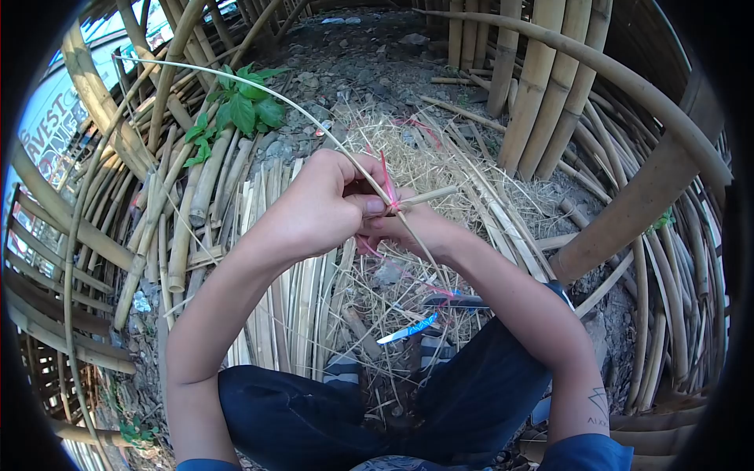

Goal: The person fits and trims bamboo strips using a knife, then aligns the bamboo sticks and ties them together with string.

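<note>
My left hand (334, 192) is closed, pinching a long thin bamboo strip (314, 122) between thumb and fingers where pink plastic string (386, 174) wraps it. The strip curves up to the far left and runs down past my right wrist. A short bamboo piece (430, 195) crosses it at the tie and points right. Just below the tie, my right hand (404, 224) is closed with its fingertips against the left hand's. Pink string hangs under those fingers; their exact grip is partly hidden.
Split bamboo slats (275, 259) and shavings (385, 137) cover the ground ahead. A blue-and-white blade-shaped object (408, 328) and a dark flat tool (463, 301) lie between the legs. Thick bamboo poles (542, 94) stand at right; a leafy plant (243, 106) grows at left.
</note>
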Demonstrator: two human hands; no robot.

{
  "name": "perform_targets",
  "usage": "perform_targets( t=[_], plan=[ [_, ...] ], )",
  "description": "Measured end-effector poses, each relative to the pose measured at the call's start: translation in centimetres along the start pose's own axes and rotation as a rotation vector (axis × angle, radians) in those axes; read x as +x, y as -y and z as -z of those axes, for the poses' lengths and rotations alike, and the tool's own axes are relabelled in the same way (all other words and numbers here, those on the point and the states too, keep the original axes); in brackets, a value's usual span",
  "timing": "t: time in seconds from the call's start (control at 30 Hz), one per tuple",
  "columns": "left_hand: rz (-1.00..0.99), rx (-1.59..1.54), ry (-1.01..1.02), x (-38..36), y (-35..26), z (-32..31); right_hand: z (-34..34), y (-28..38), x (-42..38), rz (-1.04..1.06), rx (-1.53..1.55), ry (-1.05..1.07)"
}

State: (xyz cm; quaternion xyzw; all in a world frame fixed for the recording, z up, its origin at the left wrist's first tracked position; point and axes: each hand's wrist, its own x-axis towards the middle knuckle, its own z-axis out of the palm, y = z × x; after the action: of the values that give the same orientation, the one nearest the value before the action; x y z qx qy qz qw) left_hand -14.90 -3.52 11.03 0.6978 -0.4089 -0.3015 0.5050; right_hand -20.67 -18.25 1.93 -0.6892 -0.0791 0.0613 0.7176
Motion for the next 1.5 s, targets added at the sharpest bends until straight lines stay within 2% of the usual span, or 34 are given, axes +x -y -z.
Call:
perform_targets(
  t=[0.2, 0.3, 0.37, 0.5, 0.57, 0.73, 0.8, 0.97, 1.03, 1.1, 1.13, 1.23, 1.4, 1.5],
  plan=[
    [-0.117, 0.082, -0.063, 0.1, 0.6, -0.2, 0.5, 0.9, -1.3, 0.126, -0.043, -0.095],
    [-0.07, 0.187, -0.083, -0.1, 0.0, -0.2, 1.9, -1.3, -0.3, 0.047, 0.053, -0.008],
    [-0.091, 0.172, -0.054, -0.1, 0.1, 0.0, 1.9, -2.4, 0.4, 0.165, 0.251, 0.149],
    [-0.062, 0.121, -0.009, -0.3, -0.4, -0.2, 1.3, -3.2, 1.0, 0.142, 0.367, 0.122],
    [-0.056, 0.15, -0.015, -0.3, -0.6, -0.3, 1.1, -3.0, 1.2, 0.208, 0.469, 0.3],
    [-0.14, 0.206, -0.003, -0.1, -0.4, -0.2, 1.9, -2.1, 2.4, 0.205, 0.482, 0.479],
    [0.007, 0.125, 0.011, -0.3, -1.0, -0.4, 2.4, -2.4, 3.4, 0.227, 0.409, 0.608],
    [-0.001, 0.028, 0.025, -0.8, -2.2, -0.8, 1.6, -0.8, 3.4, 0.121, 0.474, 0.541],
    [0.034, -0.036, 0.028, -0.7, -2.0, -0.7, 1.5, -0.4, 3.0, 0.073, 0.634, 0.523],
    [-0.061, 0.091, 0.014, -0.3, -1.1, -0.4, 1.6, -0.9, 3.3, 0.15, 0.625, 0.486],
    [-0.058, 0.087, 0.014, -0.3, -0.9, -0.3, 1.5, -1.2, 3.3, 0.225, 0.618, 0.445],
    [-0.056, 0.101, 0.004, -0.1, -0.4, 0.0, 1.2, -1.4, 3.2, 0.243, 0.602, 0.35],
    [-0.122, 0.105, 0.023, 0.5, 0.6, 0.2, 1.6, -0.9, 2.3, 0.213, 0.539, 0.242],
    [-0.074, 0.12, -0.026, 0.2, 0.3, 0.5, 3.3, -1.6, 1.1, 0.137, 0.461, 0.19]
  ],
)
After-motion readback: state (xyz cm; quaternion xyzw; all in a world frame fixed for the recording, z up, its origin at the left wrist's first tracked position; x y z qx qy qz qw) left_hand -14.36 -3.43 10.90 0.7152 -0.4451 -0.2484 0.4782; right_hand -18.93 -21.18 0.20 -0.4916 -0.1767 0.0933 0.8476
